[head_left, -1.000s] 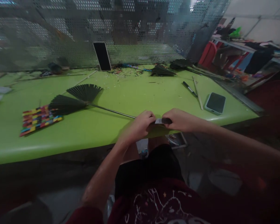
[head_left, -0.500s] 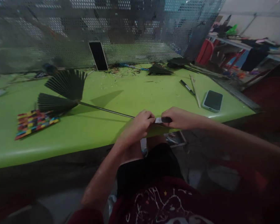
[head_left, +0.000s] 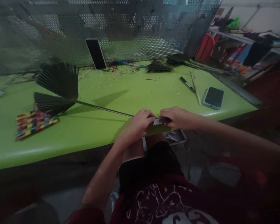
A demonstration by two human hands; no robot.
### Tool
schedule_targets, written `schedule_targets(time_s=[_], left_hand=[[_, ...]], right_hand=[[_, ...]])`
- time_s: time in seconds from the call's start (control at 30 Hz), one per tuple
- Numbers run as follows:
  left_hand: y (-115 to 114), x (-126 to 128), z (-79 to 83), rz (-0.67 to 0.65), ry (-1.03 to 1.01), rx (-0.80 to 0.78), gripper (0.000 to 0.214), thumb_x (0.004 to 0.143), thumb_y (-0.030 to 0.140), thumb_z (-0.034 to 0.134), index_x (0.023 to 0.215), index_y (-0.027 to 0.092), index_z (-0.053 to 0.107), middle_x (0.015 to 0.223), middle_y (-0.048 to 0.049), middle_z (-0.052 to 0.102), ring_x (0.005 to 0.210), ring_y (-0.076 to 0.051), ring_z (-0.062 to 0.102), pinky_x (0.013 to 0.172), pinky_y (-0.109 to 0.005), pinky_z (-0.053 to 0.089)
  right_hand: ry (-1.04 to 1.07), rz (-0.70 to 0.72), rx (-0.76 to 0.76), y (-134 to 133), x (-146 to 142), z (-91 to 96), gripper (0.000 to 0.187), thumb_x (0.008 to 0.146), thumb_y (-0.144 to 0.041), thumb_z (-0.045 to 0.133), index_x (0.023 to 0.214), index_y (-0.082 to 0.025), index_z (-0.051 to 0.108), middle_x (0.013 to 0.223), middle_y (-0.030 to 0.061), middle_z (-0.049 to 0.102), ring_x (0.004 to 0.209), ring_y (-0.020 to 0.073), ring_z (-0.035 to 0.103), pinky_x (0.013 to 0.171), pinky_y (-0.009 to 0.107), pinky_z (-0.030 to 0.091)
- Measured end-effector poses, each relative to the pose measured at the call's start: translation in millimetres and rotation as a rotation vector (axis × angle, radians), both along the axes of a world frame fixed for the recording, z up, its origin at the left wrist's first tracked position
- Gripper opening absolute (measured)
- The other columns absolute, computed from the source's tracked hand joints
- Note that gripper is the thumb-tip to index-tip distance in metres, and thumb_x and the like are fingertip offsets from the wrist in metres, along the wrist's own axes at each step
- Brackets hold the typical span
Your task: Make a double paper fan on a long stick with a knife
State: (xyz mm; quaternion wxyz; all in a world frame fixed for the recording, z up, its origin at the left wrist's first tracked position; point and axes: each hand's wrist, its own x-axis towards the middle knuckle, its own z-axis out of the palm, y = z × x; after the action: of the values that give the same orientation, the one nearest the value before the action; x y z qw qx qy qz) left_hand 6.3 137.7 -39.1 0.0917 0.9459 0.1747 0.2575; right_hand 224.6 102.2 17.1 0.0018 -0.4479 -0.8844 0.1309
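A dark green pleated palm leaf [head_left: 58, 81], split into two fan-like parts, lies to the left with its long thin stem [head_left: 105, 108] running toward me. Near the table's front edge, my left hand [head_left: 141, 123] is closed around the stem's end. My right hand [head_left: 176, 116] grips the dark handle of a small knife [head_left: 157, 121]. Its short pale blade points left, close to my left fingertips. Whether the blade touches the stem is hidden by my fingers. Below the leaf's lower part is a multicoloured woven piece [head_left: 30, 127].
On the green table [head_left: 84, 137], a phone [head_left: 96, 54] leans against a perforated metal panel [head_left: 140, 34]. A second phone [head_left: 214, 97], a marker [head_left: 187, 84] and a pale stick [head_left: 196, 88] lie to the right. Scraps and more dark leaves [head_left: 160, 66] line the back.
The blade has tilted slightly, its left end a little lower, while my right hand has barely shifted. The leaf's fan appears a bit farther left; my left hand keeps its hold on the stem.
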Motion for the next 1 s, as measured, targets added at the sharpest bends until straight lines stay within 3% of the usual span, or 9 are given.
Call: schedule_targets(time_s=[0.23,0.5,0.7,0.83,0.93,1.0], left_hand=[[0.4,-0.5,0.7,-0.035,-0.03,-0.057,0.019,0.091,0.007,0.047,0.096,0.013,0.065,0.1,-0.0123,0.063,0.094,-0.024,0.052,0.081,-0.036,0.047],[1.8,-0.1,2.4,-0.003,-0.166,-0.428,0.011,0.091,0.015,0.06,0.095,0.017,0.07,0.09,-0.0056,0.063,0.085,-0.019,0.059,0.075,-0.031,0.046],[6.7,2.9,-1.4,0.053,-0.388,-0.624,0.011,0.091,0.022,0.063,0.09,0.017,0.073,0.092,-0.0059,0.068,0.087,-0.018,0.063,0.082,-0.032,0.048],[8.8,4.4,0.5,0.149,-0.41,-0.599,0.018,0.095,0.027,0.06,0.094,0.017,0.075,0.089,-0.0055,0.069,0.081,-0.015,0.064,0.075,-0.028,0.048],[7.7,4.6,2.2,0.136,-0.394,-0.528,0.016,0.094,0.024,0.06,0.092,0.017,0.074,0.089,-0.0055,0.071,0.083,-0.016,0.065,0.076,-0.029,0.049],[5.9,3.2,3.0,0.113,-0.382,-0.476,0.014,0.093,0.023,0.061,0.094,0.016,0.074,0.092,-0.0061,0.071,0.086,-0.016,0.065,0.079,-0.03,0.05]], right_hand=[[0.089,0.127,0.0,11.2,5.3,1.8,0.007,0.079,-0.011,0.054,0.083,-0.017,0.053,0.079,0.0038,0.055,0.073,0.0144,0.047,0.065,0.027,0.031],[0.317,0.101,-0.1,21.8,2.8,7.2,0.01,0.077,-0.013,0.053,0.073,-0.019,0.045,0.07,-0.0022,0.047,0.065,0.0106,0.041,0.064,0.025,0.029],[0.545,-0.117,-0.123,29.6,-10.1,14.8,0.015,0.087,-0.03,0.055,0.079,-0.017,0.055,0.069,-0.0017,0.05,0.063,0.0107,0.042,0.06,0.026,0.031],[0.76,-0.308,-0.03,23.7,-10.0,39.3,0.014,0.086,-0.032,0.059,0.084,-0.019,0.055,0.061,-0.0044,0.046,0.055,0.0098,0.041,0.055,0.027,0.032],[0.639,-0.427,-0.013,-1.1,13.7,56.3,0.022,0.085,-0.04,0.063,0.084,-0.019,0.057,0.06,-0.003,0.05,0.054,0.0106,0.044,0.053,0.027,0.035],[0.447,-0.415,-0.061,-27.3,41.4,55.7,0.027,0.084,-0.045,0.064,0.08,-0.019,0.06,0.063,0.0001,0.056,0.057,0.0123,0.049,0.055,0.028,0.039]])
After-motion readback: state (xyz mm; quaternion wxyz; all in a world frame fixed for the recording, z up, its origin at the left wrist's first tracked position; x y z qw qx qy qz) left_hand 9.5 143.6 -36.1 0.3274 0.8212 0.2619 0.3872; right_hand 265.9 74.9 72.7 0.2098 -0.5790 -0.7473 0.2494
